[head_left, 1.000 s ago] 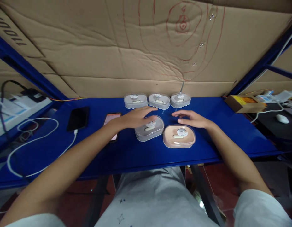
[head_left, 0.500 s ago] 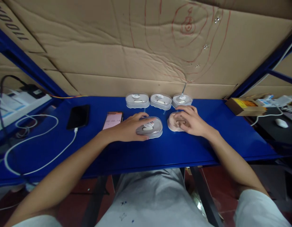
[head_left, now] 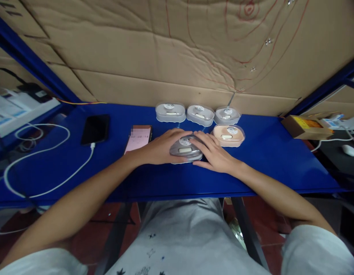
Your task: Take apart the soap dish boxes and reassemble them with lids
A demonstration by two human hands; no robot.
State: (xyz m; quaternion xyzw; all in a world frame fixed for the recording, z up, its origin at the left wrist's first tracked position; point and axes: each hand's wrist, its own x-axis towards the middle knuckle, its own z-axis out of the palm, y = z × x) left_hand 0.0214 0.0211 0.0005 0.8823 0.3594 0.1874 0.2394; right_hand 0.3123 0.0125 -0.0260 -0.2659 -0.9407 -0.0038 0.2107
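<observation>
A grey oval plastic case (head_left: 185,148) with a round white label sits on the blue table (head_left: 265,168), tilted slightly. My left hand (head_left: 161,147) grips its left side and my right hand (head_left: 213,152) grips its right side, fingers curled on the lid. A pink case of the same shape (head_left: 228,134) lies just behind my right hand, untouched. Three more grey cases (head_left: 170,112), (head_left: 200,114), (head_left: 228,114) stand in a row at the back against the cardboard.
A phone with a pink lit screen (head_left: 138,137) lies left of my left hand. A black phone (head_left: 95,128) on a white cable (head_left: 47,183) lies further left. A yellow-topped carton (head_left: 306,127) sits at the right. Cardboard (head_left: 165,57) backs the table.
My right hand left the pink case, which now sits further back, and came onto the grey case. My left hand stayed on the grey case. The camera tilted down.
</observation>
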